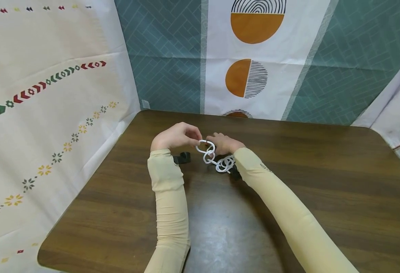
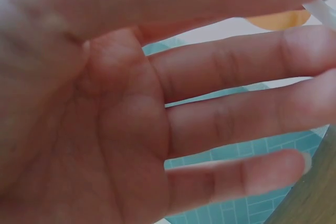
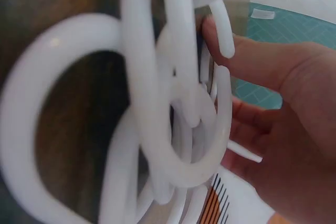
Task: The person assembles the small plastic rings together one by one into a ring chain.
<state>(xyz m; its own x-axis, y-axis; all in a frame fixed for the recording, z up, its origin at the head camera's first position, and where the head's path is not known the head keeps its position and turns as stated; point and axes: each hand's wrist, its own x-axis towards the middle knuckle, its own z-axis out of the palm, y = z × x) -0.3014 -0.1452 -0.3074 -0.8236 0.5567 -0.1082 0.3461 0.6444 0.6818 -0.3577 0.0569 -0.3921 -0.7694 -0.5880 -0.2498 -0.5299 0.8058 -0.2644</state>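
A chain of white plastic C-shaped links (image 1: pixel 225 164) runs between the two hands over the table's far half. My left hand (image 1: pixel 177 136) pinches the link at its left end between thumb and index finger. In the left wrist view, a sliver of white link (image 2: pixel 323 13) shows by the thumb tip, and the other fingers extend loosely. My right hand (image 1: pixel 224 144) holds part of the chain, thumb against the fingers. Several links (image 3: pixel 139 77) loop close before the right wrist camera and hide parts of the fingers. The remaining links bunch beneath the right wrist.
The brown wooden table (image 1: pixel 118 212) has rounded corners. A patterned white cloth (image 1: pixel 50 132) hangs along its left side, and a teal and white curtain (image 1: pixel 166 72) closes off the back. Black wrist mounts (image 1: pixel 183 157) are strapped at both wrists.
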